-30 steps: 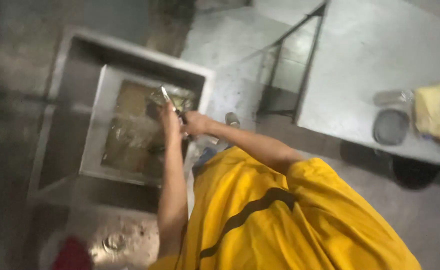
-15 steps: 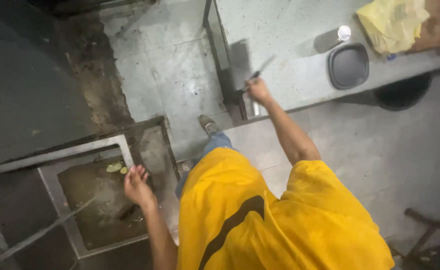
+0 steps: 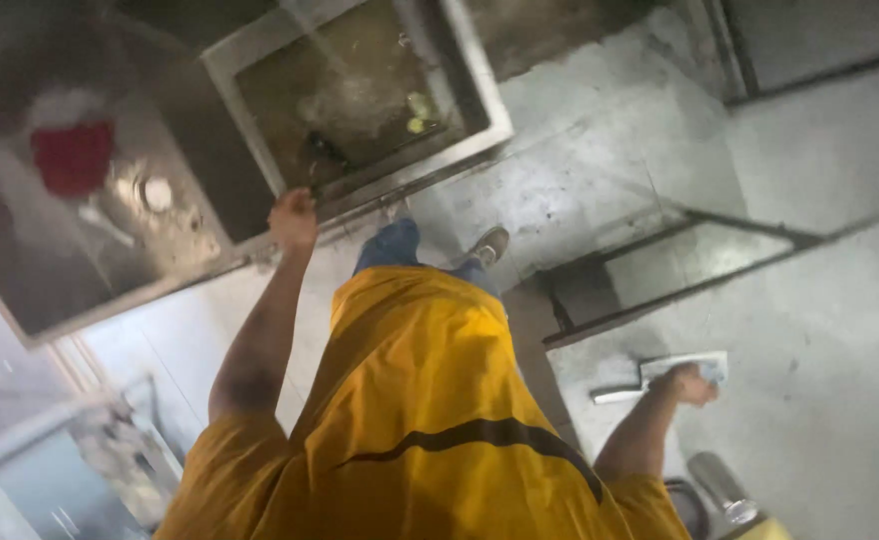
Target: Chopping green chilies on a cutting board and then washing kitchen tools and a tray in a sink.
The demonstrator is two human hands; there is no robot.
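The left hand (image 3: 294,218), grip closed on the steel sink (image 3: 360,200) rim, upper middle. The right hand (image 3: 692,384) clamps a flat, pale knife (image 3: 660,375) on the grey surface (image 3: 820,380), lower right.

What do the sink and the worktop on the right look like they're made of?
The sink looks like stainless steel: grey, bright rim, dull sheen, with murky water inside. The left hand grips its edge. The worktop also seems to be metal sheet, matte, scuffed grey with pale streaks, though blur leaves that open. The right hand rests on it.
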